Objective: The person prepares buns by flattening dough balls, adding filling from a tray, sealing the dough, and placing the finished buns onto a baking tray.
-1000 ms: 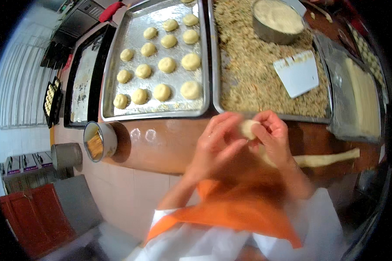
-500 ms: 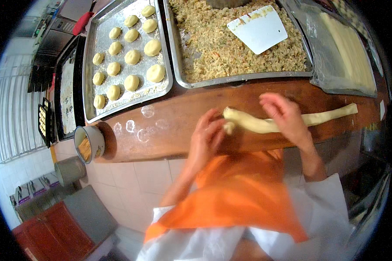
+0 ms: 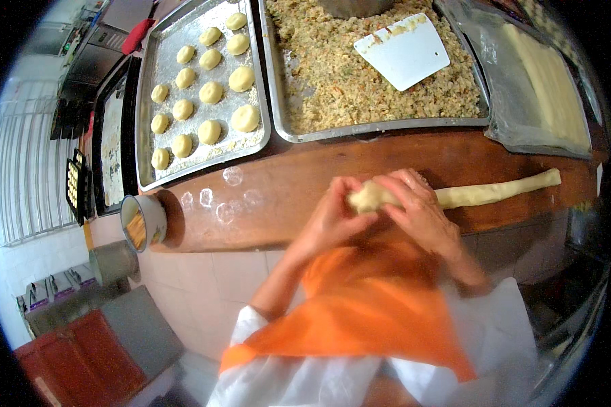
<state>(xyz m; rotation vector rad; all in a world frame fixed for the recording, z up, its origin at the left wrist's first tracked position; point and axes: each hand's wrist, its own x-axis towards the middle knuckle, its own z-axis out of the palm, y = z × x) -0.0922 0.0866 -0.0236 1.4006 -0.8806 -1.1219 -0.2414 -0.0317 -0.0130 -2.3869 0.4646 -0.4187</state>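
Note:
A long pale rope of dough (image 3: 502, 192) lies across the wooden table in front of me, its thin far end to the right. My left hand (image 3: 338, 211) closes round the rope's thick left end, thumb below and fingers above. Right beside it, my right hand (image 3: 415, 209) curls over the same dough, gripping it from above. Between both hands a lumpy bit of the dough end shows; what lies under the palms is hidden.
Round dough pieces sit in rows on a floured metal tray (image 3: 259, 136) at the back left. Behind my hands, another tray (image 3: 387, 125) holds crumbly filling with a white scraper (image 3: 414, 57) on it. Bagged dough (image 3: 546, 88) lies far right; an enamel pot (image 3: 157, 220) stands left.
My right hand has come down and left onto the dough, and my left hand has taken hold of its end. The small loose-looking piece by the left hand is now hidden.

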